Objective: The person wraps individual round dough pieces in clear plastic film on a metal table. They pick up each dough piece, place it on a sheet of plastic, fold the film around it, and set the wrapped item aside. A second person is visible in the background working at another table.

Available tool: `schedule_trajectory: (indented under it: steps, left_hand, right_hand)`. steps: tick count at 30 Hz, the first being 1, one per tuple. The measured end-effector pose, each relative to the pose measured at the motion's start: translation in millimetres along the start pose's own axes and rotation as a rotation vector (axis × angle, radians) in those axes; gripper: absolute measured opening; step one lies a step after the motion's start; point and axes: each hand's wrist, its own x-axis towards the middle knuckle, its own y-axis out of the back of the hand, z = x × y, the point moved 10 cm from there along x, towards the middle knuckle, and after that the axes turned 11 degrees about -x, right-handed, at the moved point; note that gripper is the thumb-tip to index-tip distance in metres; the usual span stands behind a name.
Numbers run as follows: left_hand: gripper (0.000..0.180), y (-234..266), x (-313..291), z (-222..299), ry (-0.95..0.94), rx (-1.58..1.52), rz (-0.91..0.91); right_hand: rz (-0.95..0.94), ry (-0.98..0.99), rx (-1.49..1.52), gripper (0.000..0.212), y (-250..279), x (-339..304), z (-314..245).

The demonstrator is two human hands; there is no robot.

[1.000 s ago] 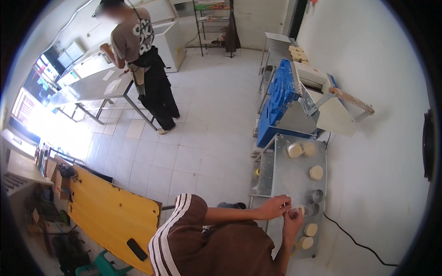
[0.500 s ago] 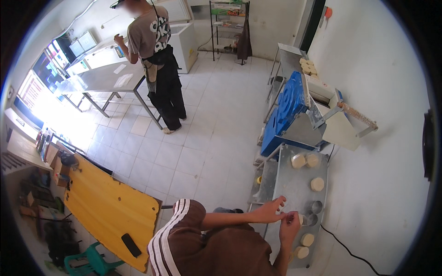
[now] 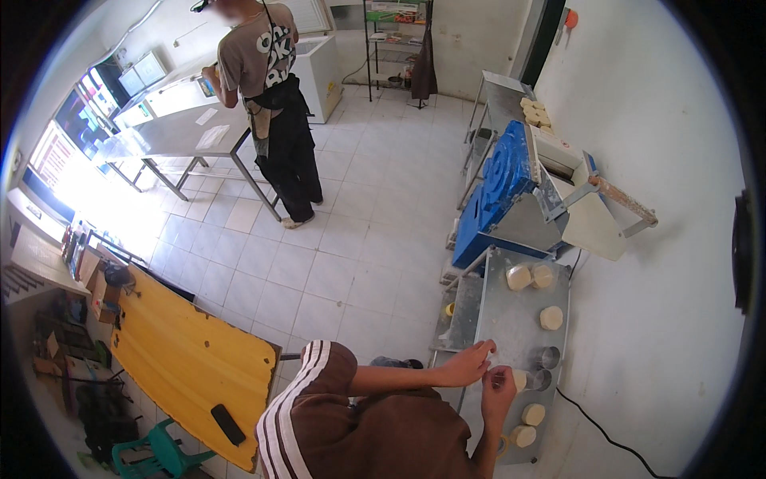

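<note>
Over the metal table (image 3: 511,319) at the right, my two hands are close together. My left hand (image 3: 469,366) has its fingers bent inward, tips near the right hand. My right hand (image 3: 500,385) is closed in a pinch; whatever lies between the fingers is too small to make out. Just beyond it sits a pale round block (image 3: 519,380), next to a metal cup (image 3: 542,379) and a second metal cup (image 3: 548,357). Nearer me lie two pale round pieces, one (image 3: 533,414) behind the other (image 3: 523,436). By my right wrist a yellow ring (image 3: 503,445) shows partly.
More pale round blocks (image 3: 550,318) stand farther along the table. Beyond is a blue machine (image 3: 499,199) with a tilted white plate. A yellow-covered table (image 3: 191,359) bears a black phone-like object (image 3: 228,425). Another person (image 3: 279,120) stands by a long metal table (image 3: 175,136).
My left hand's fingers have drawn in from a more spread pose. My right hand has turned slightly, uncovering more of the pale block beside it. The other person's raised arm has lowered a little.
</note>
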Motion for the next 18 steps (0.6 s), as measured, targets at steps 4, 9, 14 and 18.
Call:
schedule_trajectory:
  steps: [4, 9, 14, 18]
  left_hand:
    - [0.041, 17.5, -1.4, 14.6, -0.068, 0.079, 0.129]
    - [0.052, 23.7, -2.0, 11.3, 0.018, 0.161, 0.046]
    - [0.054, 13.0, 0.7, 1.9, 0.019, 0.239, -0.033]
    - [0.045, 13.1, 3.9, -10.6, -0.042, 0.237, 0.016]
  right_hand:
    - [0.111, 0.028, -0.227, 0.013, 11.4, 2.4, -4.9]
    - [0.196, -0.017, -0.361, 0.016, 29.8, 6.6, 2.7]
    - [0.177, -0.013, -0.44, 0.016, 29.0, 9.5, -3.2]
    - [0.278, -0.023, -0.451, 0.015, 29.1, 3.4, -23.6]
